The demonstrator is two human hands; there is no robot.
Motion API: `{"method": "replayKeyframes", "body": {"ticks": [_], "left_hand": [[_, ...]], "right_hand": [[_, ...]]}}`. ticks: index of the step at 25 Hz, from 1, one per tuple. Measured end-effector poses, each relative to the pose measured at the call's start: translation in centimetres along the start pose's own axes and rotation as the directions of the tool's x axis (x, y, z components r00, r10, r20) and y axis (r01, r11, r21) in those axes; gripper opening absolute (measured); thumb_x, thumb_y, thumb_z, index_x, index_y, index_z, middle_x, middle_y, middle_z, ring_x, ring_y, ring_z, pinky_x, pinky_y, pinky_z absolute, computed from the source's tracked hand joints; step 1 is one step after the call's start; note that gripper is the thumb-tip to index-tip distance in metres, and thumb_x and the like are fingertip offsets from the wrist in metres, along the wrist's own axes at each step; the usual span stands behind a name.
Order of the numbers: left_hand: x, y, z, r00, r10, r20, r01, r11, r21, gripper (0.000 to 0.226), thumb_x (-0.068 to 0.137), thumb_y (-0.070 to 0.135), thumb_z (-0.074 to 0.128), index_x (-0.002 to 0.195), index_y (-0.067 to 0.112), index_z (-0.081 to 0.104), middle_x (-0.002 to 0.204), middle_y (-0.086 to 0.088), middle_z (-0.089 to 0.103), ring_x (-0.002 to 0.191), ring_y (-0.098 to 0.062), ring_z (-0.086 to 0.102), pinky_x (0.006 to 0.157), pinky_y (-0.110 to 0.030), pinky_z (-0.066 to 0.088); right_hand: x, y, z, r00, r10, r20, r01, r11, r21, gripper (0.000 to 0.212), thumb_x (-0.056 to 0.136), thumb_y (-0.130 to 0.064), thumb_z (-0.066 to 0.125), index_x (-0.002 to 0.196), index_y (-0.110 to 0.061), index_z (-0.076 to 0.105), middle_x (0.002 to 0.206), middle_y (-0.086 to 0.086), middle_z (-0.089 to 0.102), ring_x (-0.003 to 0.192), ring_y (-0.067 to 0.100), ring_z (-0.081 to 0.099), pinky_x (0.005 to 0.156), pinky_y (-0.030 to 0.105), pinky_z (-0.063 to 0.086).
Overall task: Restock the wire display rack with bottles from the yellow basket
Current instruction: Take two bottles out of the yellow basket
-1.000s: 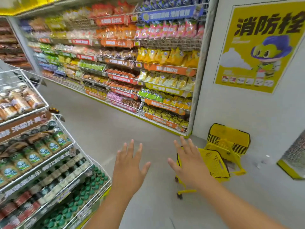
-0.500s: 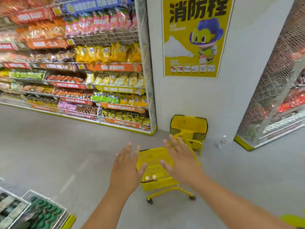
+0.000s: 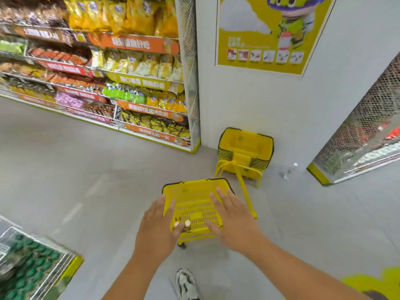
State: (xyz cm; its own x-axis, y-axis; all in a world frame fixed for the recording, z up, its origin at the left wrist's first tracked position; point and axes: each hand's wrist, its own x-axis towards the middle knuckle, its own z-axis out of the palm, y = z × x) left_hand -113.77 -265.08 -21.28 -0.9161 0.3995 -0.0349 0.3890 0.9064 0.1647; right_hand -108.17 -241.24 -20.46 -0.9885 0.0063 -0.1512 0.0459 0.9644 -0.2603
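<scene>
Head view, looking down past two bare forearms: both hands are held out flat, palms down, fingers straight and slightly spread, grasping nothing. The left hand [image 3: 157, 229] hangs over the near left corner of the yellow basket [image 3: 195, 210], and the right hand [image 3: 232, 221] hangs over its right side; whether either touches the rim cannot be told. The basket stands on a low yellow wheeled frame on the grey floor [image 3: 75, 180], directly under and between the hands, with its long yellow handle [image 3: 245, 194] slanting up and away just right of the right hand. Inside, at the near left corner just beside the left fingertips, two bottles [image 3: 183, 225] stand upright, showing pale caps. The rest of the basket's mesh bottom shows bare.

Beyond the hands, against the wall, sits a stack of yellow baskets [image 3: 245, 149]. Well to the left of the left hand, at the lower edge, is a corner of the wire display rack [image 3: 32, 267], filled with green-capped bottles. Farther off on the left run snack shelves [image 3: 108, 72], and a yellow poster [image 3: 270, 33] hangs on the wall ahead. Below the forearms a white sneaker [image 3: 186, 284] rests on the floor.
</scene>
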Motion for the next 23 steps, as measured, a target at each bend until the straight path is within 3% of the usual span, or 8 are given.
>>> {"method": "replayKeyframes", "body": {"ticks": [4, 6, 11, 18, 20, 23], "left_hand": [[5.7, -2.0, 5.5, 0.998, -0.039, 0.040, 0.043, 0.991, -0.124, 0.088, 0.088, 0.081, 0.015, 0.156, 0.029, 0.036, 0.166, -0.005, 0.025, 0.152, -0.030, 0.028, 0.119, -0.046, 0.031], [8.4, -3.5, 8.2, 0.997, -0.061, 0.053, 0.069, 0.981, -0.182, 0.092, 0.087, 0.083, 0.005, 0.156, 0.031, 0.035, 0.166, -0.002, 0.024, 0.152, -0.028, 0.027, 0.118, -0.045, 0.031], [13.2, -7.8, 16.9, 0.980, -0.043, 0.195, 0.076, 0.983, -0.164, 0.078, 0.095, 0.072, 0.027, 0.151, 0.021, 0.046, 0.160, -0.011, 0.039, 0.144, -0.035, 0.041, 0.108, -0.050, 0.046], [18.5, -11.4, 31.3, 0.942, -0.026, 0.335, 0.077, 0.987, -0.140, 0.075, 0.093, 0.062, 0.034, 0.154, 0.018, 0.042, 0.161, -0.013, 0.036, 0.148, -0.038, 0.035, 0.110, -0.053, 0.042], [19.3, -11.7, 34.7, 0.930, -0.003, 0.368, 0.069, 0.984, -0.165, 0.077, 0.092, 0.063, 0.035, 0.154, 0.017, 0.041, 0.162, -0.013, 0.035, 0.148, -0.038, 0.033, 0.112, -0.052, 0.039], [20.2, -12.5, 38.4, 0.884, -0.034, 0.466, 0.138, 0.972, -0.190, 0.079, 0.093, 0.065, 0.045, 0.158, 0.023, 0.032, 0.167, -0.006, 0.024, 0.152, -0.033, 0.025, 0.114, -0.049, 0.037]], "right_hand": [[6.2, 0.5, 3.8, 0.998, -0.047, 0.052, 0.049, 0.998, -0.036, 0.075, 0.088, -0.067, 0.045, 0.148, -0.020, 0.046, 0.155, 0.008, 0.051, 0.142, 0.035, 0.049, 0.101, 0.054, 0.054], [9.5, 0.5, 5.4, 0.993, -0.086, 0.085, 0.090, 0.995, -0.043, 0.074, 0.089, -0.065, 0.045, 0.148, -0.020, 0.045, 0.155, 0.007, 0.051, 0.142, 0.034, 0.049, 0.104, 0.053, 0.052], [17.1, 1.8, 12.9, 0.977, -0.132, 0.167, 0.132, 0.991, 0.011, 0.075, 0.090, -0.063, 0.045, 0.150, -0.019, 0.051, 0.161, 0.008, 0.043, 0.147, 0.035, 0.041, 0.112, 0.054, 0.044], [26.2, 7.1, 28.2, 0.933, -0.154, 0.325, 0.107, 0.982, 0.159, 0.084, 0.093, -0.067, 0.019, 0.164, -0.022, 0.015, 0.173, 0.001, 0.005, 0.160, 0.027, 0.000, 0.127, 0.050, 0.018], [27.7, 8.3, 31.4, 0.902, -0.178, 0.393, 0.119, 0.978, 0.169, 0.080, 0.100, -0.066, 0.026, 0.165, -0.025, 0.005, 0.173, -0.003, -0.006, 0.159, 0.022, -0.009, 0.129, 0.045, 0.009], [29.1, 9.1, 35.7, 0.859, -0.212, 0.466, 0.145, 0.974, 0.175, 0.080, 0.104, -0.060, 0.037, 0.165, -0.023, 0.001, 0.173, -0.003, -0.009, 0.159, 0.020, -0.012, 0.128, 0.039, 0.002]]}}
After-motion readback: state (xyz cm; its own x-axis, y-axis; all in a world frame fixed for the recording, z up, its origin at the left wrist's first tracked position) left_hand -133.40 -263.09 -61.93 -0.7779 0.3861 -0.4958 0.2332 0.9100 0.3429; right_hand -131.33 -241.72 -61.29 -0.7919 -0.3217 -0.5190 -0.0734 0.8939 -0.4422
